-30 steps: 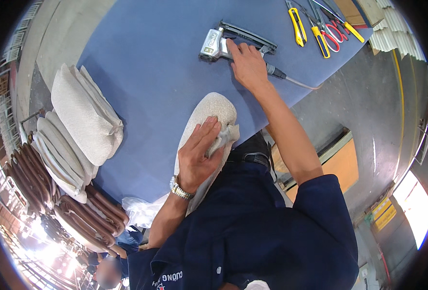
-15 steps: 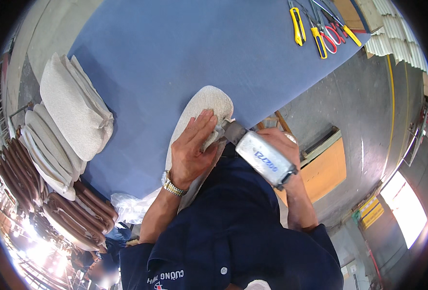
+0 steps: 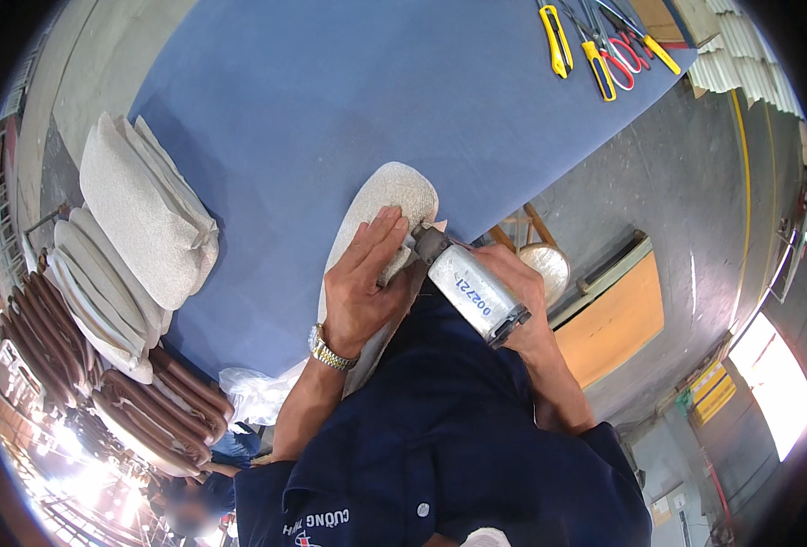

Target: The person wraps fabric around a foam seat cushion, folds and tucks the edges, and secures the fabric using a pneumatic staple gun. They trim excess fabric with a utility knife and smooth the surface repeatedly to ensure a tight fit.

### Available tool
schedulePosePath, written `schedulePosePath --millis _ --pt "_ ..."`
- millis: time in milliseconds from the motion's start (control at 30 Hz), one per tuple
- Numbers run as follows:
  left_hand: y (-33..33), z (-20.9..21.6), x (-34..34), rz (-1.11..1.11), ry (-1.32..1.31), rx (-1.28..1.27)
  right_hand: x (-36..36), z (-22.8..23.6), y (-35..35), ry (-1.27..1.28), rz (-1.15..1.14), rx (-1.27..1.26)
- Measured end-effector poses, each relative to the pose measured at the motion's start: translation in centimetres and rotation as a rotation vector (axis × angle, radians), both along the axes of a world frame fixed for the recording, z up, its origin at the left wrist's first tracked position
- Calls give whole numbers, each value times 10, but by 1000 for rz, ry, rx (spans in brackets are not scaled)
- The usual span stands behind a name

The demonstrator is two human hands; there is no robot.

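A long pad [image 3: 390, 188] covered in light beige fabric, rounded at its far end, lies over the table's near edge toward my body. My left hand [image 3: 367, 273], with a metal watch on the wrist, grips the pad with its fingers stretched across the fabric. Its thumb is near the pad's right edge. My right hand [image 3: 517, 284] is closed around a silver staple gun [image 3: 476, 294]. The gun's dark nose meets the pad's right edge beside my left fingertips, where a small flap of fabric sticks up. The gun's body hides part of my right fingers.
The blue table [image 3: 276, 109] carries a stack of beige covered pads [image 3: 144, 210] at left. Brown pads [image 3: 153, 419] stand beyond its left edge. A yellow utility knife [image 3: 557, 44], screwdrivers and red-handled scissors [image 3: 620, 68] lie far right. A round-topped stool [image 3: 545, 266] stands below right.
The staple gun's body and my right hand have swung left and slightly down, showing more of the stool. The nose stays by the pad's edge. My left hand has barely moved.
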State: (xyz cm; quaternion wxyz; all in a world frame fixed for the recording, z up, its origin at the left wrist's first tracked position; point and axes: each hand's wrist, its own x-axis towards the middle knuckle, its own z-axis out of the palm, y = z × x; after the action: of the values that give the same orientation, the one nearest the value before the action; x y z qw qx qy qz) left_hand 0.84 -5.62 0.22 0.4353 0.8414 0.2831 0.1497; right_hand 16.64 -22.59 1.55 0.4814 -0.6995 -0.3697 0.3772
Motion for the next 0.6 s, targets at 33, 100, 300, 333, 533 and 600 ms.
schedulePosePath --millis 33,100,300,333,533,600 --pt "0 -1 0 -3 2 7 -1 0 2 -4 -22 6" --pt "0 -3 -1 7 2 -4 -2 2 5 -2 -36 -2" --pt "-1 -3 1 -3 6 -1 4 17 10 -12 31 -123" --pt "-2 -3 1 -4 2 2 6 16 5 -19 54 -139" --pt "1 -4 0 -7 0 -43 8 6 3 -45 77 -66" --pt "2 -4 0 -8 4 -47 9 7 8 -31 76 -53"
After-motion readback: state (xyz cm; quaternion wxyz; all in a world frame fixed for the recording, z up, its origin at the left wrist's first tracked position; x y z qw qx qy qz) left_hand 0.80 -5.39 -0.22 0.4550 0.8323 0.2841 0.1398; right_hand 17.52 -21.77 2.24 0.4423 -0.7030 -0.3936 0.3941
